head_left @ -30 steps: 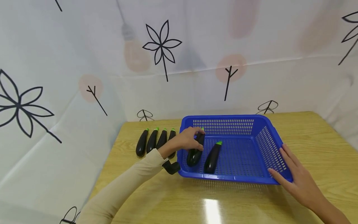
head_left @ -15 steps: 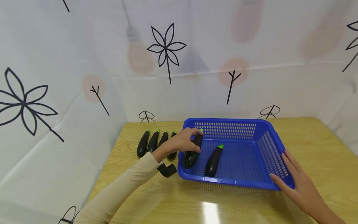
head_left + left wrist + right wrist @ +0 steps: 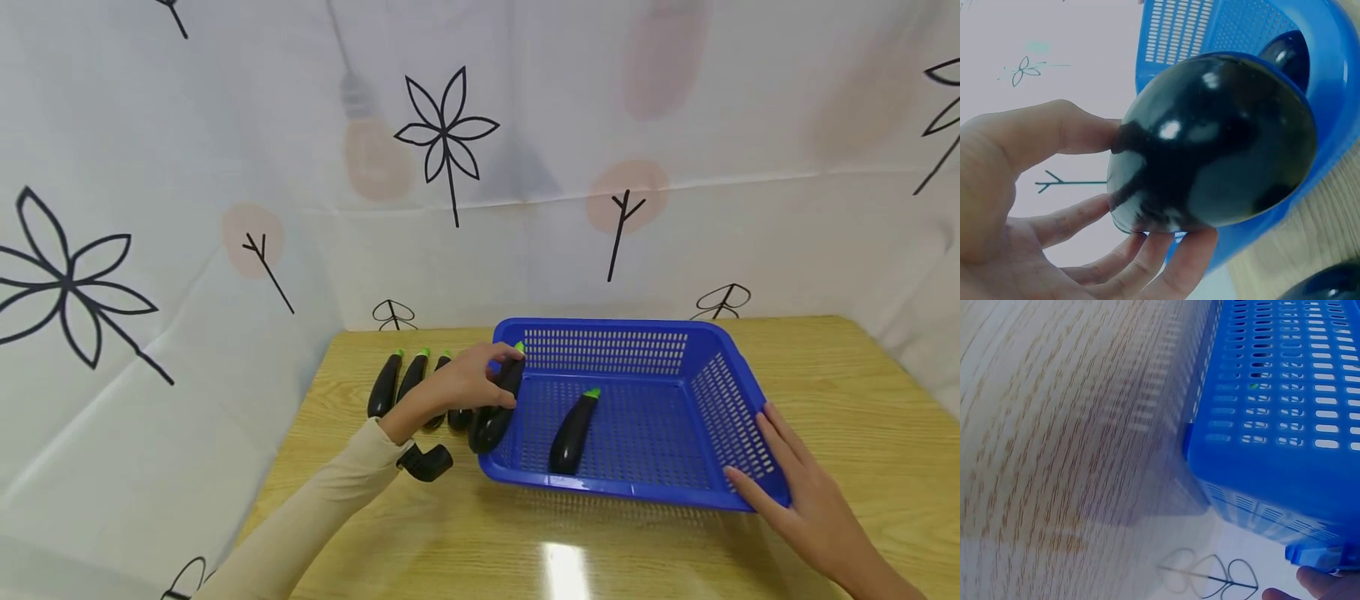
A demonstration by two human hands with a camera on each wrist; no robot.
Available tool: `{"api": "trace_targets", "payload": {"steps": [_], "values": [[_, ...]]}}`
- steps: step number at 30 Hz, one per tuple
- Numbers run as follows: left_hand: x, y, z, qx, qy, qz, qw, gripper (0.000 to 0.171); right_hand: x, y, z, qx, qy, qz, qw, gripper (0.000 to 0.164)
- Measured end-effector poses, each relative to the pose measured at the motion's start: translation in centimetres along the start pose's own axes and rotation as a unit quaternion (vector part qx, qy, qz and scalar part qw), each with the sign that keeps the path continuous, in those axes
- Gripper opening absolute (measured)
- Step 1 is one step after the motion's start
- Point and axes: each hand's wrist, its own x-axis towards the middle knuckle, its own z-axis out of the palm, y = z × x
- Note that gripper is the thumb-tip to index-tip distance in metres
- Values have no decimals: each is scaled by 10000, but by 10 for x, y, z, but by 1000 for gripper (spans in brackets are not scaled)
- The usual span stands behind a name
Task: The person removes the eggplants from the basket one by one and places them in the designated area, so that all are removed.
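My left hand (image 3: pixel 468 383) holds a dark, glossy eggplant (image 3: pixel 495 425) with a green stem end over the left rim of the blue basket (image 3: pixel 600 483). In the left wrist view the thumb and fingertips lie around the sides of this eggplant (image 3: pixel 1222 144), and its round end faces the camera. Another eggplant (image 3: pixel 573 433) lies inside the basket, left of its middle. My right hand (image 3: pixel 806 500) grips the basket's front right corner, thumb at the inside and fingers along the right rim. Only its fingertips show in the right wrist view.
Several eggplants (image 3: pixel 385 385) lie in a row on the wooden table (image 3: pixel 345 467) left of the basket, partly behind my left forearm. A white patterned cloth (image 3: pixel 540 250) hangs behind the table.
My left hand has moved left with the eggplant, from inside the basket to above its left rim. The right hand stays on the basket's corner. The head view has shifted slightly.
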Motion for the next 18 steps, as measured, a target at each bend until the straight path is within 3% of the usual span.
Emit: {"api": "trace_targets", "payload": {"steps": [9, 18], "values": [[-10, -14, -9, -329, 66, 33, 9994, 62, 0, 1, 1, 9, 1, -15, 10000, 81], [-20, -25, -17, -283, 266, -69, 9992, 61, 1, 2, 1, -2, -89, 103, 9999, 82]]}}
